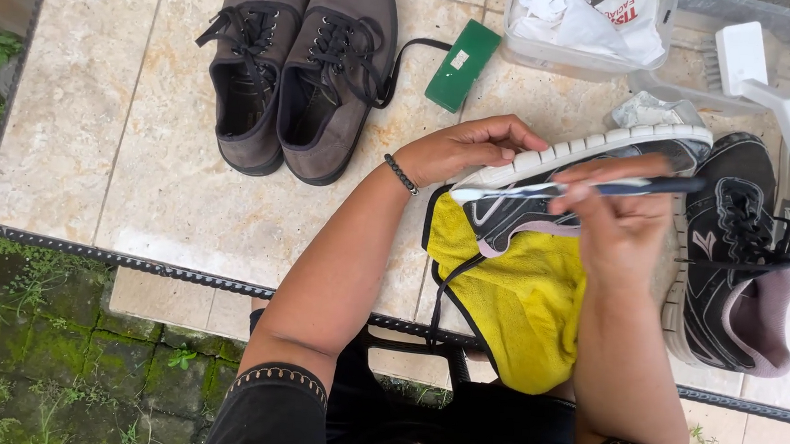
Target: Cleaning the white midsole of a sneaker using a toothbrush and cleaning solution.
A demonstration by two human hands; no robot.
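Sneaker (544, 181) on its side over yellow cloth (519, 294) at desk (144, 143) edge; left hand (468, 149) grips sole, right hand (619, 217) pinches toothbrush (589, 188), bristles hard to see; 2nd sneaker (735, 261) partly hidden.

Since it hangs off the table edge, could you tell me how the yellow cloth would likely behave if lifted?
The yellow cloth drapes over the table edge, so it is probably floppy and light. Pinned under the black shoe, it would likely drag rather than slide free.

Black short sleeves w/ pale, maybe embroidered, trim; dark bead bracelet (402, 174) on left wrist.
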